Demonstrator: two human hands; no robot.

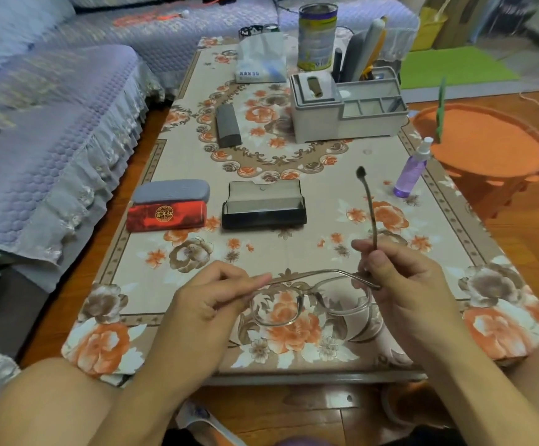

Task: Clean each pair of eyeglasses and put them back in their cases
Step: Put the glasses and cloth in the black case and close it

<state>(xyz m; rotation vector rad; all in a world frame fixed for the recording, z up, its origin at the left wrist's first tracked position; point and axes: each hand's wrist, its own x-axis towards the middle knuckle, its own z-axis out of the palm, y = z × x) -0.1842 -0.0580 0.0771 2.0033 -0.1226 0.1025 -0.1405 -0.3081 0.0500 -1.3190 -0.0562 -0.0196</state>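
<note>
L hand (pixel 211 296) + R hand (pixel 400 278) grip clamped on glasses (pixel 310 300), above table (pixel 326 194).

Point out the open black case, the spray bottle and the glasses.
open black case (pixel 263 217), head view, front wall.
spray bottle (pixel 410 174), head view, purple body.
glasses (pixel 274 309), head view, one lens.
</note>
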